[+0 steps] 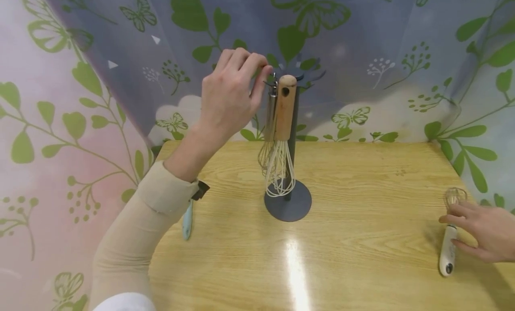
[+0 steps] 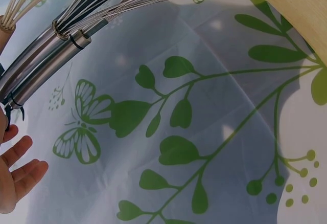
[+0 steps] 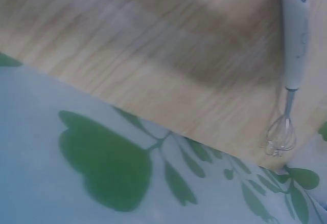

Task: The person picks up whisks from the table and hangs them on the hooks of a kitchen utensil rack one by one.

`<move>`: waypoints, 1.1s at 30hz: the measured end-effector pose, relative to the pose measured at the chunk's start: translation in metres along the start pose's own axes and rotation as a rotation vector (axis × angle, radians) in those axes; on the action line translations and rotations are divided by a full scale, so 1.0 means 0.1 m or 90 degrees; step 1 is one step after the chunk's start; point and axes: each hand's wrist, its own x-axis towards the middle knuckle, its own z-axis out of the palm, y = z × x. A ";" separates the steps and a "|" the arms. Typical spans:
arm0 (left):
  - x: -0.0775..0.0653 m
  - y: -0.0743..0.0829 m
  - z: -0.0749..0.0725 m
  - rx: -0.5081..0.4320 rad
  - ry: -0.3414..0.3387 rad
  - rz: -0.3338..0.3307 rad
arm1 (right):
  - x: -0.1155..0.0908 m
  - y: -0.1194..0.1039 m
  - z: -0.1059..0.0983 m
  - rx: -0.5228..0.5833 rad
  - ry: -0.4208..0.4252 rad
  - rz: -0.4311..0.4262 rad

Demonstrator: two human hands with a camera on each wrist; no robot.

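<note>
A dark stand [image 1: 287, 208] with a round base and hooks at its top stands on the table. From it hangs a balloon whisk with a wooden handle [image 1: 284, 109] and pale wires. Beside this hang steel-handled whisks [image 1: 270, 118], one handle partly covering another [image 2: 51, 70] in the left wrist view. My left hand [image 1: 231, 89] is at the hooks, fingertips beside the steel whisk's hanging loop, fingers loosely bent. At the table's right, a small whisk with a cream handle [image 1: 448, 253] lies flat. My right hand [image 1: 483, 228] is over its neck, thumb and fingers apart.
A light blue utensil [image 1: 187, 221] lies on the wooden table [image 1: 362, 257], partly hidden behind my left forearm. A leaf-and-butterfly patterned cloth [image 1: 362, 42] hangs behind the table and at both sides.
</note>
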 end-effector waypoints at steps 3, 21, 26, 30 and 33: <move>0.00 -0.01 -0.01 0.002 0.002 -0.001 | -0.05 0.01 0.04 0.000 -0.008 -0.023; 0.00 0.00 0.01 -0.002 0.002 0.004 | -0.20 -0.05 0.13 -0.013 -0.046 -0.042; 0.00 0.00 0.01 0.003 0.008 0.000 | -0.20 -0.05 0.17 -0.009 -0.044 -0.034; 0.00 0.00 0.01 0.000 0.007 -0.004 | -0.18 -0.06 0.21 0.008 -0.032 -0.036; -0.01 0.00 0.00 -0.003 0.005 -0.006 | -0.16 -0.08 0.25 0.017 -0.024 -0.040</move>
